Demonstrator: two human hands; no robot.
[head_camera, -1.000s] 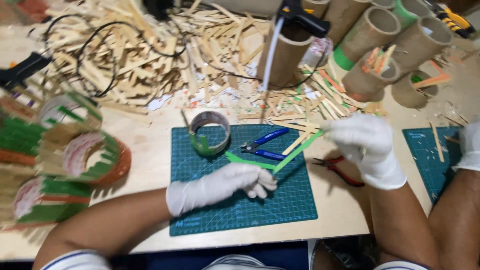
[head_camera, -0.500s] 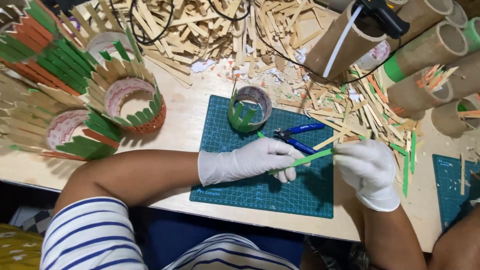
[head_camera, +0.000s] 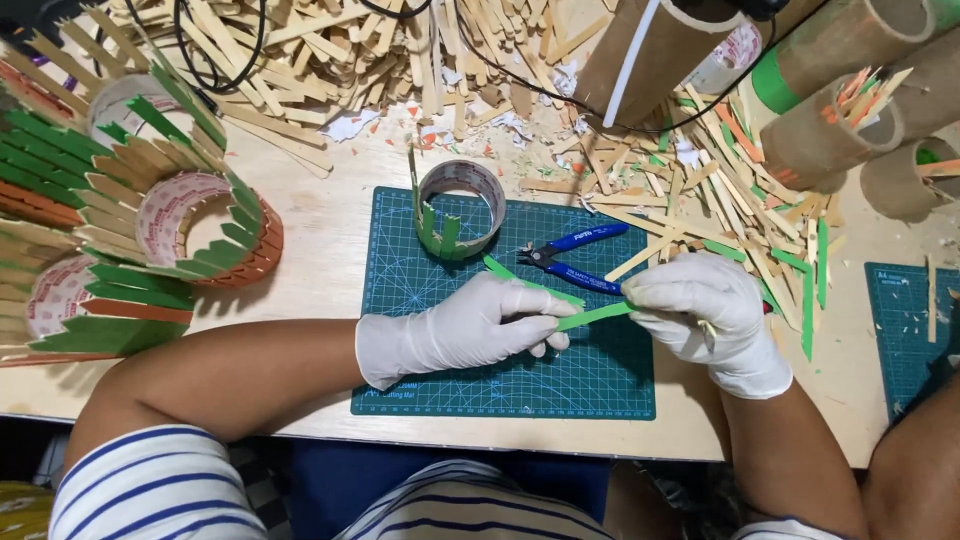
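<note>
The wooden table (head_camera: 330, 215) is heaped along its far edge with a pile of plain sticks (head_camera: 330, 50), and cardboard tubes (head_camera: 840, 110) stand at the far right. At the left sit finished rings (head_camera: 150, 230) faced with green and orange sticks. In the middle lies the green cutting mat (head_camera: 600, 385), with a tape roll (head_camera: 462, 208) carrying a few green sticks and blue-handled cutters (head_camera: 575, 258) beside it. Compared with a moment ago, the two gloved hands have drawn closer over the mat: the left hand (head_camera: 460, 330) and the right hand (head_camera: 700, 310) now both pinch one green stick (head_camera: 592, 317), fingers closed on its opposite ends, holding it just above the mat near the cutters. A second green stick (head_camera: 515, 278) lies on the mat under the left fingertips.
</note>
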